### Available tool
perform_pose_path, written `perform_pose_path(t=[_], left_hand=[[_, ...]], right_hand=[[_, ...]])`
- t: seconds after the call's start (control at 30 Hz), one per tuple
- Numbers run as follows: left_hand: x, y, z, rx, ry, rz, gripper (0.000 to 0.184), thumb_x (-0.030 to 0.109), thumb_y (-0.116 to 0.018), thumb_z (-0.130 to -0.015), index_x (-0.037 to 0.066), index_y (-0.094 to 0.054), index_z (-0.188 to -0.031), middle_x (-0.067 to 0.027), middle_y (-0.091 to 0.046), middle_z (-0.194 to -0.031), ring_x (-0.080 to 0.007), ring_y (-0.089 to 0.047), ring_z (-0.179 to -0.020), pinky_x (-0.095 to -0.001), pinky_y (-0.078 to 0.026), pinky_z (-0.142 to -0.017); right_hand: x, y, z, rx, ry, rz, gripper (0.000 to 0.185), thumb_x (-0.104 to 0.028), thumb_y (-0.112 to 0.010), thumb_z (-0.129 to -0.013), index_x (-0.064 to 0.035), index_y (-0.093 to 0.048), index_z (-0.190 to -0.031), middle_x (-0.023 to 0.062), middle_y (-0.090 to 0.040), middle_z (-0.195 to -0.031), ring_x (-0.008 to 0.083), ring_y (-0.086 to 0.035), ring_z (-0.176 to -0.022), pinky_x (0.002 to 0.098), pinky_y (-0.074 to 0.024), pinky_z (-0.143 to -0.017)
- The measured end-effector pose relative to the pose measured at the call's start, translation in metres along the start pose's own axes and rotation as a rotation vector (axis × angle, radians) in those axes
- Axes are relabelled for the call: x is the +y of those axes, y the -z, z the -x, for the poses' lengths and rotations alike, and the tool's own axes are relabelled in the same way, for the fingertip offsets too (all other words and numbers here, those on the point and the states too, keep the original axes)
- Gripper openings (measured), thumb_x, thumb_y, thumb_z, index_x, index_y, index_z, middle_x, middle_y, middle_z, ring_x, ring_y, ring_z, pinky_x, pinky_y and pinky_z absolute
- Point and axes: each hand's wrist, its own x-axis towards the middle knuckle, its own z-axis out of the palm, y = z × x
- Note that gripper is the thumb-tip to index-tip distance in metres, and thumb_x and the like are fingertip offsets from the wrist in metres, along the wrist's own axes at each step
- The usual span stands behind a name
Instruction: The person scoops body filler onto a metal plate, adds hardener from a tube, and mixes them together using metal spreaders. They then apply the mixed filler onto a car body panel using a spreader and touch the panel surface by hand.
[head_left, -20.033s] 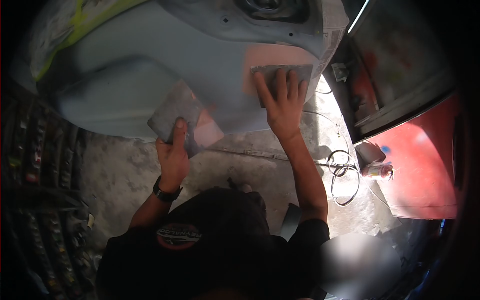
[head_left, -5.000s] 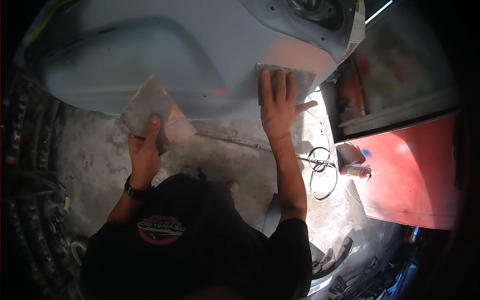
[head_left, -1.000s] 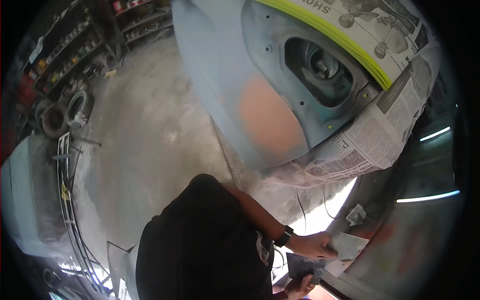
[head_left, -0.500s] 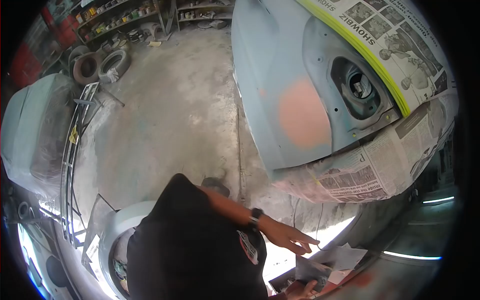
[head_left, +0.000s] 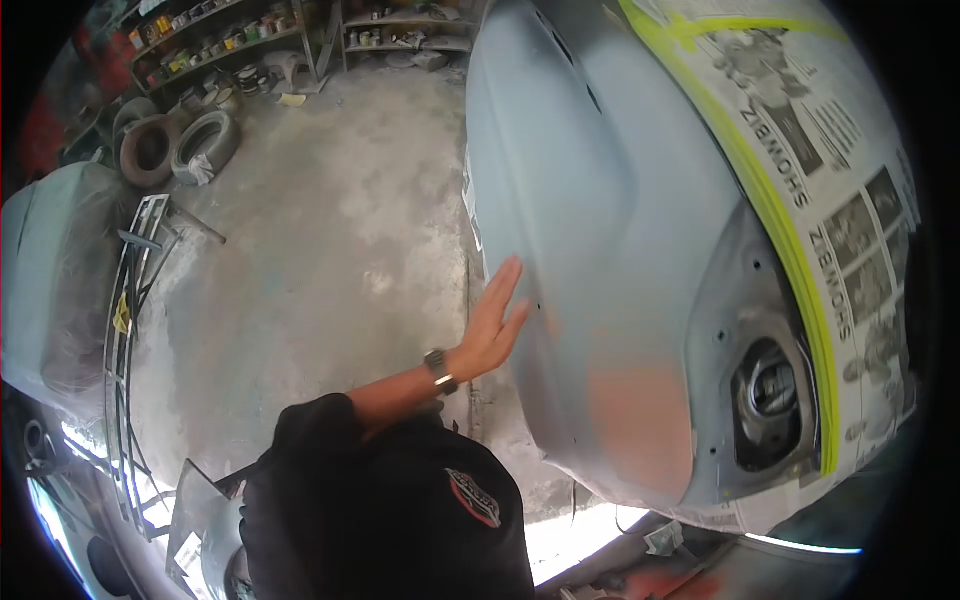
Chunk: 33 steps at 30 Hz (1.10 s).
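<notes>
My left hand (head_left: 490, 322), with a dark watch on its wrist, is raised beside the edge of a grey-blue car panel (head_left: 580, 230). Its fingers are stretched out, and it holds nothing. Whether the fingertips touch the panel I cannot tell. A salmon-coloured patch (head_left: 640, 425) marks the lower part of the panel, right of and below the hand. Beside the patch is a dark lamp opening (head_left: 770, 400). Yellow-green tape (head_left: 790, 290) runs between the panel and newspaper covering (head_left: 850, 240). My right hand does not show.
Shelves with cans (head_left: 215, 45) stand at the back left, with tyres (head_left: 205, 148) in front. A metal frame (head_left: 125, 350) and a plastic-wrapped grey-blue body part (head_left: 60, 270) are at the left. Concrete floor (head_left: 320, 240) lies between them and the panel.
My left hand has moved from the grey sheets at the lower right up to the panel edge. My right hand and the sheets have left view. The view has shifted along the panel.
</notes>
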Motion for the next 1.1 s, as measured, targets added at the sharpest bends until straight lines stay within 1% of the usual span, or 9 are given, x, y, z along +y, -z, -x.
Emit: perform_pose_path(t=[0.03,0.1,0.2,0.4,0.47,0.57,0.67,0.8,1.1], left_hand=[[-0.006,-0.012,-0.032,0.062,-0.099,0.022,0.067,0.025,-0.044,-0.106,-0.003,-0.016,-0.16,-0.025,-0.013,-0.167,-0.0367,-0.014,-0.156,-0.0457,-0.013,-0.126],[-0.002,-0.031,-0.087,0.031,-0.171,0.031,0.071,0.023,-0.04,-0.106,-0.006,-0.005,-0.16,-0.0269,0.0,-0.168,-0.0403,-0.001,-0.157,-0.0518,-0.003,-0.125],[-0.011,-0.041,-0.159,0.135,-0.154,-0.143,0.08,0.036,-0.042,-0.106,-0.01,-0.002,-0.158,-0.0322,0.003,-0.166,-0.0463,0.001,-0.155,-0.0598,0.0,-0.123],[-0.074,0.014,-0.352,0.28,0.004,-0.091,0.081,0.047,-0.035,-0.106,-0.012,-0.011,-0.156,-0.0355,-0.011,-0.163,-0.0482,-0.005,-0.154,-0.0643,-0.006,-0.121],[-0.079,0.042,-0.403,0.232,0.072,-0.092,0.081,0.05,-0.033,-0.106,-0.012,-0.015,-0.155,-0.036,-0.014,-0.163,-0.0491,-0.008,-0.154,-0.0643,-0.007,-0.121],[-0.071,0.039,-0.4,0.277,0.113,-0.041,0.073,0.049,-0.029,-0.107,-0.009,-0.025,-0.151,-0.0346,-0.013,-0.163,-0.0456,-0.006,-0.155,-0.0603,-0.002,-0.123],[-0.06,0.006,-0.333,0.267,-0.012,-0.067,0.082,0.047,-0.035,-0.106,-0.013,-0.01,-0.156,-0.0353,-0.009,-0.164,-0.0482,-0.004,-0.154,-0.0611,-0.004,-0.122],[-0.029,-0.032,-0.22,0.176,-0.117,-0.111,0.082,0.043,-0.037,-0.106,-0.012,-0.003,-0.157,-0.0338,0.001,-0.165,-0.0483,0.003,-0.154,-0.0599,0.0,-0.122],[0.008,-0.047,-0.078,-0.113,-0.333,-0.01,0.086,0.043,-0.038,-0.104,-0.009,0.004,-0.158,-0.0325,0.005,-0.166,-0.0514,0.007,-0.153,-0.0635,0.002,-0.121]], right_hand=[[-0.002,-0.009,0.002,-0.005,0.005,0.012,0.048,-0.018,-0.071,-0.092,0.0062,-0.056,-0.13,0.032,-0.059,-0.123,0.0431,-0.063,-0.107,0.0519,-0.0545,-0.088],[-0.007,-0.034,0.004,0.009,0.011,0.037,0.048,-0.018,-0.071,-0.092,0.0062,-0.056,-0.13,0.0318,-0.059,-0.124,0.043,-0.063,-0.107,0.0518,-0.0544,-0.089],[-0.012,-0.055,0.006,0.033,0.009,0.047,0.048,-0.018,-0.071,-0.092,0.0063,-0.056,-0.13,0.0315,-0.059,-0.124,0.0429,-0.062,-0.108,0.0518,-0.0542,-0.089],[-0.013,-0.063,0.004,0.067,0.013,0.06,0.048,-0.018,-0.071,-0.092,0.0063,-0.056,-0.131,0.0308,-0.059,-0.125,0.0427,-0.062,-0.109,0.0517,-0.0539,-0.09],[-0.012,-0.059,0.003,0.066,0.016,0.053,0.048,-0.018,-0.071,-0.092,0.0064,-0.056,-0.131,0.0305,-0.059,-0.125,0.0426,-0.062,-0.109,0.0517,-0.0537,-0.091],[-0.014,-0.053,0.0,0.071,0.023,0.046,0.048,-0.017,-0.071,-0.092,0.0064,-0.055,-0.131,0.0302,-0.059,-0.125,0.0425,-0.062,-0.109,0.0516,-0.0536,-0.091],[-0.011,-0.05,-0.002,0.062,0.015,0.043,0.049,-0.017,-0.07,-0.092,0.0064,-0.055,-0.131,0.0298,-0.059,-0.125,0.0423,-0.062,-0.11,0.0516,-0.0534,-0.092],[-0.012,-0.043,-0.007,0.037,0.022,0.04,0.049,-0.017,-0.07,-0.092,0.0065,-0.055,-0.132,0.0294,-0.059,-0.126,0.0422,-0.062,-0.11,0.0515,-0.0531,-0.093],[-0.011,-0.033,-0.011,0.02,0.026,0.019,0.049,-0.017,-0.07,-0.092,0.0066,-0.055,-0.132,0.0283,-0.059,-0.127,0.0418,-0.062,-0.111,0.0514,-0.0526,-0.094]])
